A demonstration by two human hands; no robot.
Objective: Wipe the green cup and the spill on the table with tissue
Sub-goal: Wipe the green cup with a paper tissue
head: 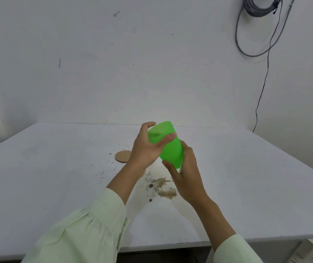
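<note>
White table (57, 177), unlabelled green cup (168, 149)

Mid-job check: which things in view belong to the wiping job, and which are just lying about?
Part of the job:
green cup, held off the table by the left hand and right hand
brown spill on the table
Tissue: not clearly seen.

Just lying about:
round cardboard disc
coiled grey cable on the wall

I see both forearms raised over the table, sleeves pushed back. My left hand (148, 147) curls its fingers around the green cup (168, 145); my right hand (187, 175) cups its lower end.
</note>
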